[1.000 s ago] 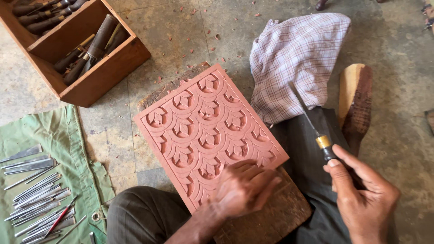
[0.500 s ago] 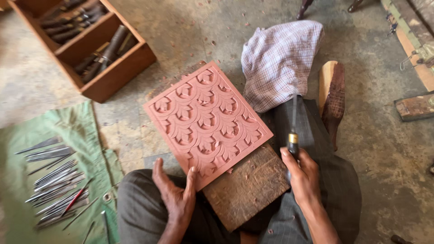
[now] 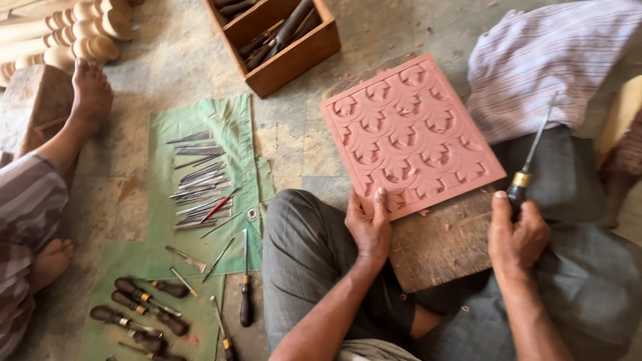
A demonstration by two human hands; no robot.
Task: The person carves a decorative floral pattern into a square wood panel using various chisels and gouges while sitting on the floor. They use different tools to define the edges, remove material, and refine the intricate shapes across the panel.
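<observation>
Under the left hand, whose fingers are lying flat and gripping nothing, the carved pink panel is resting on a wooden block; the right hand is clenching a chisel beside it.

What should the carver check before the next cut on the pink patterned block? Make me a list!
1. Left hand steadies the carved pink panel at its lower edge: ok.
2. Right hand grips the chisel by its dark handle: ok.
3. Chisel tip on the panel: not ok, it points up beside the panel, over grey cloth.
4. Panel rests on the wooden board across the lap: ok.
5. Left fingers clear of the blade's path: ok for now, blade is off to the right.
6. Blade sharp: cannot tell.
</observation>
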